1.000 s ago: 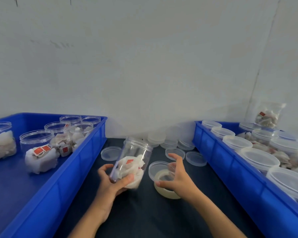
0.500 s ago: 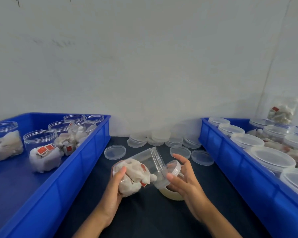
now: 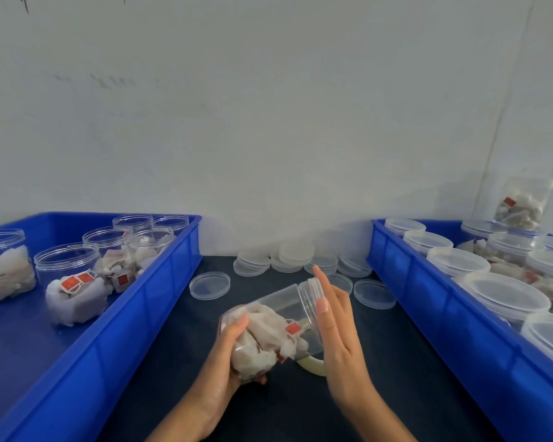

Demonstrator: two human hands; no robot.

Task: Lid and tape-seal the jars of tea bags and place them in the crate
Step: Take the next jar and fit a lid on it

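Meanwhile, at the packing table (image 3: pixel 288 409):
Left crate (image 3: pixel 134 314): open, unlidded jars of tea bags stand inside it, well apart from the work in hand.
Left hand (image 3: pixel 227 358): palm cups the base of the jar (image 3: pixel 278 327), fingers (image 3: pixel 237 325) wrapped tight around it; the jar is tipped on its side above the table, mouth to the right.
Lid (image 3: pixel 315 287): sits at the jar's mouth; whether it is seated on the threads cannot be told.
Right hand (image 3: pixel 339 333): flat and upright against the lid, fingers straight and spread, pressing rather than clasping.
Tape roll (image 3: pixel 312 366): lies on the table beneath the jar, mostly hidden.
Risk: a lid pushed on crooked could cross the threads or pop off, and with the jar tilted the tea bags could spill.
Right crate (image 3: pixel 428 314): already holds lidded jars.
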